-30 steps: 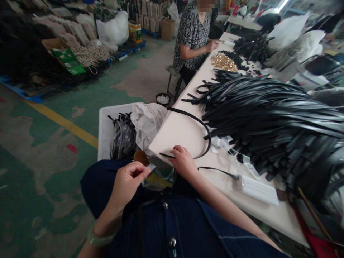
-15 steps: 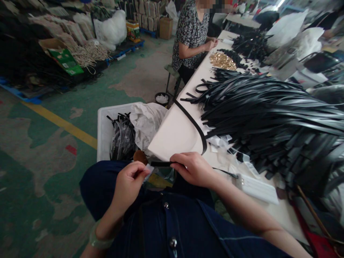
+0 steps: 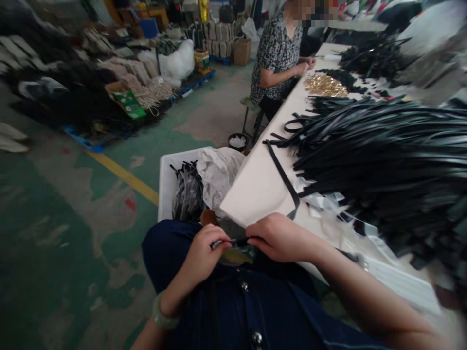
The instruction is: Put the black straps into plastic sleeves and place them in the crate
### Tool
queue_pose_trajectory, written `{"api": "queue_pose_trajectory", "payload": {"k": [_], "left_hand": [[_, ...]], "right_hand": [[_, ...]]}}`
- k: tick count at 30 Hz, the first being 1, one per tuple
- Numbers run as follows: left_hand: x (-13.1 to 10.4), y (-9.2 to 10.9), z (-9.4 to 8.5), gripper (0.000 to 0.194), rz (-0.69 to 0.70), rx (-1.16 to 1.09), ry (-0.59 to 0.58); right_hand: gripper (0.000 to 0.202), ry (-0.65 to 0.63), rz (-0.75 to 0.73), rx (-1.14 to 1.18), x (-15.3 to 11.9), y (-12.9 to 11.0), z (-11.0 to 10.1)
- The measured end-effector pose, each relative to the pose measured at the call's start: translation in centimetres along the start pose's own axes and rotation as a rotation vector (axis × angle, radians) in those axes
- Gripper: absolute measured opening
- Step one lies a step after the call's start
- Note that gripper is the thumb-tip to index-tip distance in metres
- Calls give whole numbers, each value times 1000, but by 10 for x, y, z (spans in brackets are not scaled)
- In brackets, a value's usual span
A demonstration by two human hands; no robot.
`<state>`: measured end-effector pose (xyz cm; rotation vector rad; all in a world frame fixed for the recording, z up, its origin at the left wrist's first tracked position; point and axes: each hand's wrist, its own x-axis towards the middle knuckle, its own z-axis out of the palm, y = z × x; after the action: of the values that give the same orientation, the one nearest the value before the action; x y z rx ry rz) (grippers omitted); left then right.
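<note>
A black strap (image 3: 240,242) is stretched between my two hands, just off the near corner of the white table (image 3: 248,194). My left hand (image 3: 204,255) pinches its end between thumb and fingers, with a short dark tip showing past them. Closed around the strap a little further along is my right hand (image 3: 279,238), knuckles up. From there a length of strap curves over the tabletop toward the far edge. On the right lies a large heap of black straps (image 3: 365,141), with translucent film strips (image 3: 328,204) beside it.
A white crate (image 3: 166,189) with plastic-wrapped black pieces and a pale cloth (image 3: 221,177) stands left of the table. A co-worker (image 3: 279,58) sits further along, near gold-coloured small parts (image 3: 326,85). A white power strip (image 3: 404,282) lies right of my right forearm.
My left fingers held a whitish translucent piece at the strap's end; now they grip the strap end itself, closer to my right hand. The whole view has shifted left.
</note>
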<state>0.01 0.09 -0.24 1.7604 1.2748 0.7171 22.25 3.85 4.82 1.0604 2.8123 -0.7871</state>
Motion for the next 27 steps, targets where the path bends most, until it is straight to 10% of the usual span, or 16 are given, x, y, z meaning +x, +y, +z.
{"api": "queue_pose_trajectory", "payload": {"k": [14, 21, 27], "left_hand": [[-7, 9, 17, 15, -82, 61, 104], [-4, 0, 46, 11, -260, -224, -121], [-31, -34, 57, 47, -523, -669, -327]], "right_hand": [[29, -11, 119, -22, -9, 25, 20], [25, -23, 16, 64, -17, 15, 51], [24, -113, -40, 43, -23, 14, 55]]}}
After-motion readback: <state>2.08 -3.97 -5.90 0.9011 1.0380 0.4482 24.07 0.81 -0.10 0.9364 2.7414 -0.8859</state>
